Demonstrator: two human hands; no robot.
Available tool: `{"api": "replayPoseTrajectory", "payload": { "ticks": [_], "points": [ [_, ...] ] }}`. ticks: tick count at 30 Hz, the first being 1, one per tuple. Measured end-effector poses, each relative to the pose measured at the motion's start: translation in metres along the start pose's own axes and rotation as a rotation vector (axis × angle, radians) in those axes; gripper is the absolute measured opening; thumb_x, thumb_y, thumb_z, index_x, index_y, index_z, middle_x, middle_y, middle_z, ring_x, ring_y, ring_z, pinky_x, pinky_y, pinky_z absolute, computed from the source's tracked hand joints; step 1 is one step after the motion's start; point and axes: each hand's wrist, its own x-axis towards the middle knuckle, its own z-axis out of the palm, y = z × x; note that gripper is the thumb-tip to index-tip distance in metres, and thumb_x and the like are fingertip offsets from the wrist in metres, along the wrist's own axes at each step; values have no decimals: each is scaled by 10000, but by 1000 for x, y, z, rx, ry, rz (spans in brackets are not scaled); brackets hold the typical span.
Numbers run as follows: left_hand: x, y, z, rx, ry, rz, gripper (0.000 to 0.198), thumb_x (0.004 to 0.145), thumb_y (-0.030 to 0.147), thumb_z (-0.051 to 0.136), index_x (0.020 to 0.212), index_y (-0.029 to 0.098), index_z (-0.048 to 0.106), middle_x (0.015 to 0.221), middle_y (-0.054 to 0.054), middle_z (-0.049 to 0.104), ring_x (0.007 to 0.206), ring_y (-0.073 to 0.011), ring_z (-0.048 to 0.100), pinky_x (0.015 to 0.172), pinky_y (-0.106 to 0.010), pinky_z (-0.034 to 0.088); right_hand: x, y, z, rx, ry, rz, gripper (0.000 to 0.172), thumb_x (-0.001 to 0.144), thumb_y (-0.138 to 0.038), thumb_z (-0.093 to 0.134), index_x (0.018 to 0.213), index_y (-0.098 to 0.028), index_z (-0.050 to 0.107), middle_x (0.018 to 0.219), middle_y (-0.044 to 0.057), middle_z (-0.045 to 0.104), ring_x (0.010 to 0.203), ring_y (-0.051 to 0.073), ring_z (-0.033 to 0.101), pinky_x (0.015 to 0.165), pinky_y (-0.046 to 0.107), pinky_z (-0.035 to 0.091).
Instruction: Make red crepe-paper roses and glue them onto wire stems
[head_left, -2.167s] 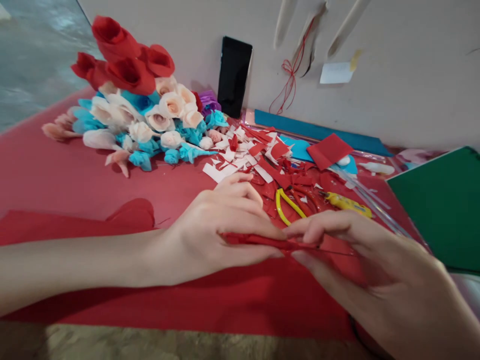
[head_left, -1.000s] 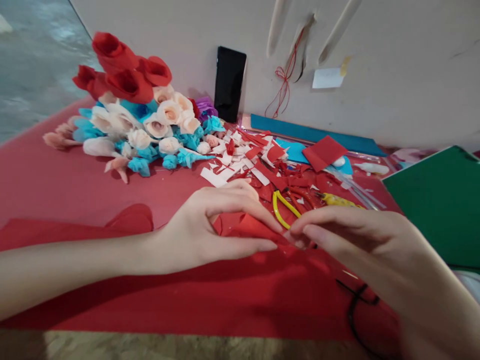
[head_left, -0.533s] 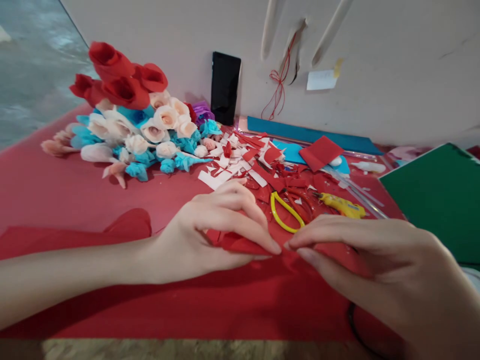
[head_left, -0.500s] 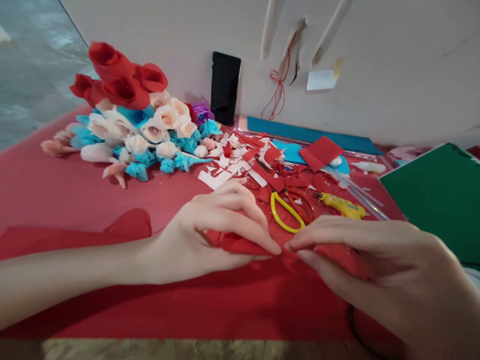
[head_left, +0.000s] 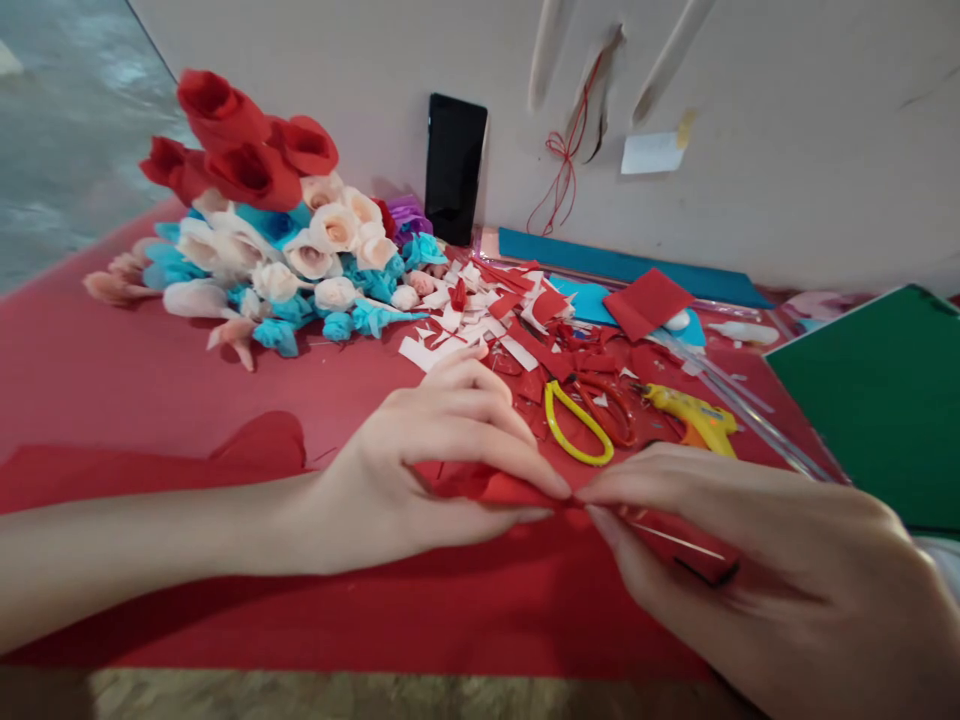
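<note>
My left hand (head_left: 442,455) is pinching a red paper piece (head_left: 517,490) between thumb and forefinger, its other fingers curled above. Opposite it, my right hand (head_left: 787,540) pinches the near end of that same piece, and the two sets of fingertips almost touch. A thin pale line, perhaps a wire or a stick, shows beneath the right fingers. Part of the paper is hidden by my fingers. Just beyond the hands lie scissors with a yellow handle loop (head_left: 592,458) and a yellow glue gun (head_left: 694,412).
Paper flowers (head_left: 330,230) in red, blue and cream are heaped at the left. Paper scraps (head_left: 480,310) cover the middle. A phone (head_left: 455,170) leans on the wall, and a green board (head_left: 877,400) stands at right. Red sheets (head_left: 187,580) lie in front.
My right fingers have closed in on the end of the red paper beside the left fingertips. The pale thin line now shows under the right hand. The view has shifted slightly.
</note>
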Motion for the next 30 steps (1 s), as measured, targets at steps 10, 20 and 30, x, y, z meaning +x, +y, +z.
{"api": "replayPoseTrajectory", "payload": {
  "ticks": [10, 20, 30],
  "points": [
    [-1, -4, 1, -12, 1, -46, 100, 736, 120, 659, 826, 162, 649, 720, -13, 633, 723, -122, 505, 732, -291, 432, -2, 5, 3, -111, 35, 129, 129, 670, -138, 565, 642, -241, 637, 626, -78, 674, 505, 92, 623, 483, 141, 489],
    [-2, -7, 0, -7, 28, -90, 127, 729, 124, 668, 842, 180, 653, 737, -8, 639, 722, -122, 533, 755, -293, 426, 8, 18, 2, 29, -34, 157, 88, 712, -165, 600, 695, -247, 626, 704, -56, 675, 600, 105, 622, 518, 158, 492],
    [-4, -9, 1, 22, 15, -94, 131, 740, 117, 657, 858, 173, 644, 734, -6, 629, 717, -119, 513, 732, -297, 418, 2, 13, 10, 102, -76, 130, 142, 693, -93, 583, 680, -232, 609, 692, -72, 657, 607, 88, 600, 560, 160, 465]
  ]
}}
